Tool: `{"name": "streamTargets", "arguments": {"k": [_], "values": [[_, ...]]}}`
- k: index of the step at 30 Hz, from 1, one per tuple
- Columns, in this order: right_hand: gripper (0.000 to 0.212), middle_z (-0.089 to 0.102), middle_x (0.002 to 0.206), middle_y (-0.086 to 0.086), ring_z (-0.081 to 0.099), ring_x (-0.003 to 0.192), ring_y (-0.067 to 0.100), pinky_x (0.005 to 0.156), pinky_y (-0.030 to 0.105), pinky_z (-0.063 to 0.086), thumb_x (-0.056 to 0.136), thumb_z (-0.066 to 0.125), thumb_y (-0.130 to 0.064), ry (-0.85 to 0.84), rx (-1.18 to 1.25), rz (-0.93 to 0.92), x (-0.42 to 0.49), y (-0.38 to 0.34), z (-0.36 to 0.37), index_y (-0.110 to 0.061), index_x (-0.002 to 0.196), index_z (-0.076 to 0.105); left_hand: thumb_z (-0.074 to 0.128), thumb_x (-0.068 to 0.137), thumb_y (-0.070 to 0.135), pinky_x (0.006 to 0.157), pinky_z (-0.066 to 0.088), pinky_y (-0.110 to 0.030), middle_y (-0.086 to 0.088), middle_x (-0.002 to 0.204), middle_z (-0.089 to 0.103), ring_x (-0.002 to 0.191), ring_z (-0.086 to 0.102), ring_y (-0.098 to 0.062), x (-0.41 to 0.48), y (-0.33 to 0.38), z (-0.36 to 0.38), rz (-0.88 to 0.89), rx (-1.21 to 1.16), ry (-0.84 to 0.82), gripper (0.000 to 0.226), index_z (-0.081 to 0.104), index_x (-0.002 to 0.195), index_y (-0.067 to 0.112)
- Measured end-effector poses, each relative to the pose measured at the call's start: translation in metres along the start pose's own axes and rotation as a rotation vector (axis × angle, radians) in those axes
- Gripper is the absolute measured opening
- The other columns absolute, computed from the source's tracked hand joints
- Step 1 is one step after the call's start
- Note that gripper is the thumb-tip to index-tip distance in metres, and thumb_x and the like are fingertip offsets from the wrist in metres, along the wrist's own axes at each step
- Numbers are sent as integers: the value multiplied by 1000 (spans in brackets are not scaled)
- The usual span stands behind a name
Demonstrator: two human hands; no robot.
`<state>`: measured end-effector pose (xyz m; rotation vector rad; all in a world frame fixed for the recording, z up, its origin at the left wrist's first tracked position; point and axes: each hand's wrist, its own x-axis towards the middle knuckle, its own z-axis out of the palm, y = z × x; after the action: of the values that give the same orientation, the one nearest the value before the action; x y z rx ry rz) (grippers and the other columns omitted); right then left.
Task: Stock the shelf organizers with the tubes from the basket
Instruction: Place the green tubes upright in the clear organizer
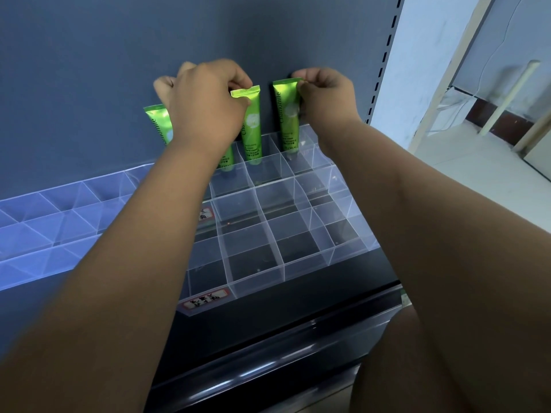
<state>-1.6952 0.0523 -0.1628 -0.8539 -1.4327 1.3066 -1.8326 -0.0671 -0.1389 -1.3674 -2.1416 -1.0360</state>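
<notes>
Several green Chamomile tubes stand upright in the back row of a clear plastic shelf organizer (268, 234). My left hand (205, 99) pinches the top edge of one green tube (252, 126). My right hand (325, 96) pinches the top of the rightmost tube (287, 120). Another tube (158, 123) stands to the left, and one more is mostly hidden behind my left wrist. The basket is out of view.
A second clear organizer (44, 222) sits to the left on the same dark shelf (298, 308). The grey back panel (119, 55) rises behind the tubes. A slotted shelf upright (384, 61) stands at the right, with a light floor beyond it.
</notes>
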Motion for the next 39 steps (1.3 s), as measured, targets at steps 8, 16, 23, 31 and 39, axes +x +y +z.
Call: {"name": "streamTargets", "arguments": {"k": [8,16,23,31,39], "values": [[25,71,86,11,65,61,20,64,36,58,98,53,-1,43,-16,26,3,2,2,-16,89,70,71,83,31,90,24,-38,21,84,64,109,56,-10,0,-5,1,2,-14,12,16,72,96,39],[23,75,88,7,72,64,21,71,54,62,94,53,-4,67,-93,32,6,3,3,-18,89,71,69,84,30,91,21,-36,17,87,67,113,50,-12,-1,-5,1,48,41,32,21,73,103,37],[23,75,89,6,75,68,23,71,52,63,92,53,-6,77,-160,17,5,3,3,-21,87,70,64,82,21,93,28,-43,8,87,66,115,49,-21,-1,-5,-2,112,154,40,29,74,107,32],[18,71,81,3,73,84,29,79,53,61,89,53,-13,81,-225,29,-5,-2,4,-25,78,60,66,83,23,91,28,-43,11,99,71,113,49,-22,-2,-4,0,149,150,34,23,73,104,31],[15,64,101,1,60,91,22,86,40,53,94,56,-20,28,-403,-30,-17,-4,7,-16,109,55,63,86,24,93,27,-44,12,103,73,114,50,-21,-3,-5,-2,171,129,17,25,73,107,31]]}}
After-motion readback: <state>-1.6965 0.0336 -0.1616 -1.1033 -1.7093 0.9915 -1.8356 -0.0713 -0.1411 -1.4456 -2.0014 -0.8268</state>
